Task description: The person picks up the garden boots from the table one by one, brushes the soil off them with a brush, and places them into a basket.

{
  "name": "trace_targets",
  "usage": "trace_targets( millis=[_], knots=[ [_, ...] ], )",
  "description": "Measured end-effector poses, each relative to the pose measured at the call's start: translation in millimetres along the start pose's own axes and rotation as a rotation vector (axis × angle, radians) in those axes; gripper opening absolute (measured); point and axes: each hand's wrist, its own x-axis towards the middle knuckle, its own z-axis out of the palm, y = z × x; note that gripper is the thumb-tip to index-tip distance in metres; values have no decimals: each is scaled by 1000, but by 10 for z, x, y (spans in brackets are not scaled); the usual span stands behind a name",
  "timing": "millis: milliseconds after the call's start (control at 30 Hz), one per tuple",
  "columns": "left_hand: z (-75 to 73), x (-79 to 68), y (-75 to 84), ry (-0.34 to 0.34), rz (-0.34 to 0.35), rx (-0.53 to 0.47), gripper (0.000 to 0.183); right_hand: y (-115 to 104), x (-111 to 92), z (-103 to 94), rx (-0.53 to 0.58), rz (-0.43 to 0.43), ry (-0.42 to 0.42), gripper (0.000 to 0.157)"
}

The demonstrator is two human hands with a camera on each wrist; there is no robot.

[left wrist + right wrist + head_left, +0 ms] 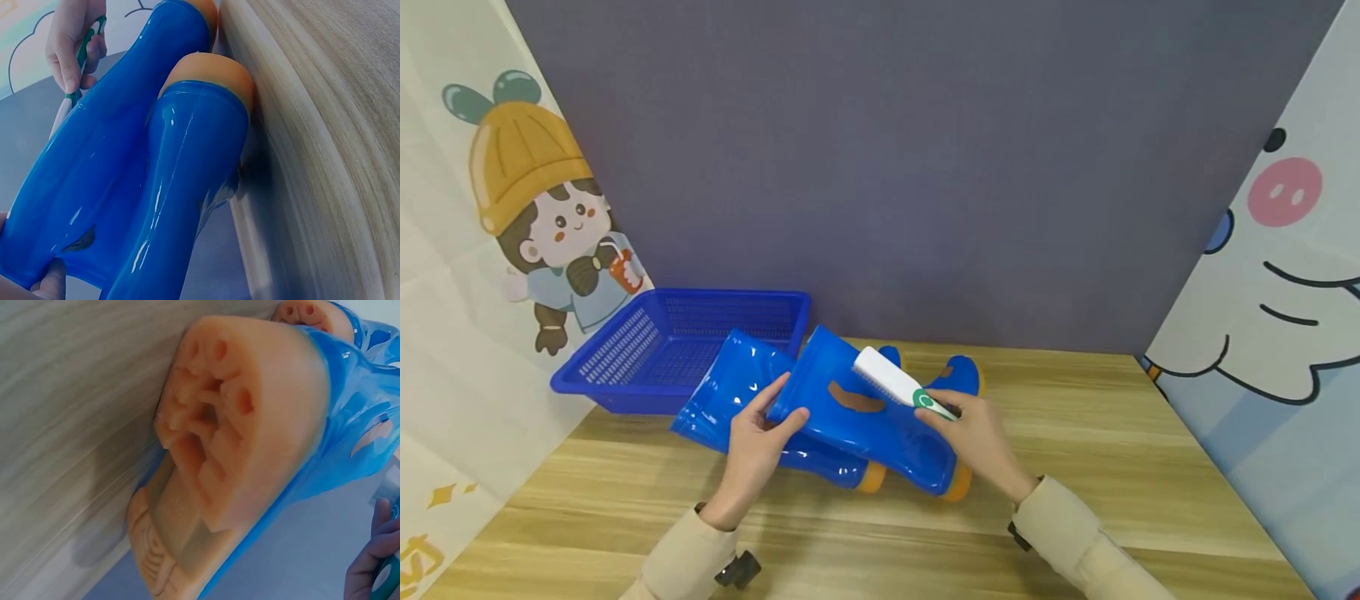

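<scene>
Two shiny blue rain boots with orange soles lie on their sides, toes away from me. My left hand (756, 446) grips the cuff of the right-hand boot (887, 437), which carries a brown patch. In the left wrist view a fingertip (53, 278) presses at that cuff. My right hand (977, 437) holds a white brush (886, 375) by its green-and-white handle, bristles down over the boot's shaft; whether they touch it I cannot tell. The other boot (722, 392) lies to the left, partly behind my left hand. An orange heel (287, 412) fills the right wrist view.
A blue plastic basket (613, 390) with lattice walls stands at the back left, its right side partly covered by the left boot. A grey panel (925, 167) rises behind the wood-grain table (1075, 433). Printed cartoon sheets hang at both sides.
</scene>
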Motion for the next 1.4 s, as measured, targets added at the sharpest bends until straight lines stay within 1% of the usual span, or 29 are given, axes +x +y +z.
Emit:
trace_targets(
  millis=[300, 400, 567, 700, 1067, 1300, 1400],
  knots=[
    [1, 0, -14, 16, -16, 6, 57, -104, 83, 127, 42, -25, -58, 37],
    [-2, 5, -11, 21, -16, 11, 56, -152, 105, 182, 40, -61, -68, 37],
    [5, 9, -8, 19, -23, 4, 56, -193, 119, 248, 45, -120, -67, 35],
    [16, 8, -10, 18, -20, -7, 56, -183, 122, 277, 45, -141, -56, 35],
    [19, -2, -8, 31, -9, -8, 55, -176, 100, 288, -37, -110, -105, 36],
    [24, 5, -9, 41, 3, 26, 54, -115, 61, 260, -92, -135, -68, 34],
    [26, 9, -7, 46, 9, 31, 54, -107, 52, 246, -123, -137, -66, 33]
  ],
)
